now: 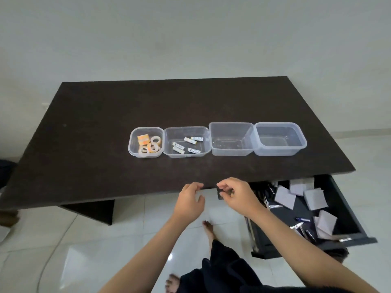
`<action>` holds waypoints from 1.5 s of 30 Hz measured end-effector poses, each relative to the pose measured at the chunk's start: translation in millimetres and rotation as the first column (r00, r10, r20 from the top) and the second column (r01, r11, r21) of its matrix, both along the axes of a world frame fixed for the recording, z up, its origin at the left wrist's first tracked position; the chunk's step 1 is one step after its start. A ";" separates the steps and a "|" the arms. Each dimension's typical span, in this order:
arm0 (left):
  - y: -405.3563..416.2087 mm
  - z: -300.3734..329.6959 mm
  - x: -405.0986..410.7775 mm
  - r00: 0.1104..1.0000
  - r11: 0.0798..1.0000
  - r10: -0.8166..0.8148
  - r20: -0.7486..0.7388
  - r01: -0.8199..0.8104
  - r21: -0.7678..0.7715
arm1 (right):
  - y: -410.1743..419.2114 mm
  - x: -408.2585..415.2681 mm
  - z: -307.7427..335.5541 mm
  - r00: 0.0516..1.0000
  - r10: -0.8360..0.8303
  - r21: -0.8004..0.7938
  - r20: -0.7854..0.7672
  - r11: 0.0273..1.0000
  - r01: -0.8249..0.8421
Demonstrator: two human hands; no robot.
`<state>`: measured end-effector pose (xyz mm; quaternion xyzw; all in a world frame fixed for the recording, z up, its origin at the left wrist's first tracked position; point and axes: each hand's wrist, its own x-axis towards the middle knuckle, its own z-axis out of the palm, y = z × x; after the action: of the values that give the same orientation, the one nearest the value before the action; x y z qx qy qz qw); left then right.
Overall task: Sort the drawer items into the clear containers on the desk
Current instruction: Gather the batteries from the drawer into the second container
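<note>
1. Dark desk (105, 123): four clear containers (231, 138) are lined up; tape rolls and batteries (186, 144) fill the left two.
2. Open drawer (349, 208) (at right) is strewn with papers.
3. Right hand (237, 196) is pinched on a small dark item (220, 194); left hand (189, 199) is loosely curled, holding nothing.

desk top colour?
Very dark brown, near black; the desk shows best in the head view, the only view.

Head camera looks steeply down over desk (84, 123) and drawer (342, 208).
</note>
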<state>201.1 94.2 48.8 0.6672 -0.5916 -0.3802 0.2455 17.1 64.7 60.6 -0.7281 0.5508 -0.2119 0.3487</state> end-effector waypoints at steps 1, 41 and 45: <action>3.6 -2.8 -9.3 1.000 1.000 -0.014 -0.004 0.014 0.016 | 8.4 -11.2 -3.4 1.000 -0.016 0.016 -0.014 1.000 0.016; 12.6 -130.5 -326.5 0.954 0.723 -0.287 0.090 0.154 0.673 | -4.0 -330.8 -148.1 0.656 0.566 0.551 -0.499 0.792 -0.263; 13.1 -134.0 -325.4 0.960 0.762 -0.216 0.178 0.052 0.645 | 2.7 -327.7 -154.1 0.697 0.547 0.550 -0.464 0.795 -0.257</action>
<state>-124.3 107.3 -85.2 0.7075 -0.5002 -0.4900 -0.0958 -310.6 67.4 -93.5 -0.7616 0.4867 0.2460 0.3501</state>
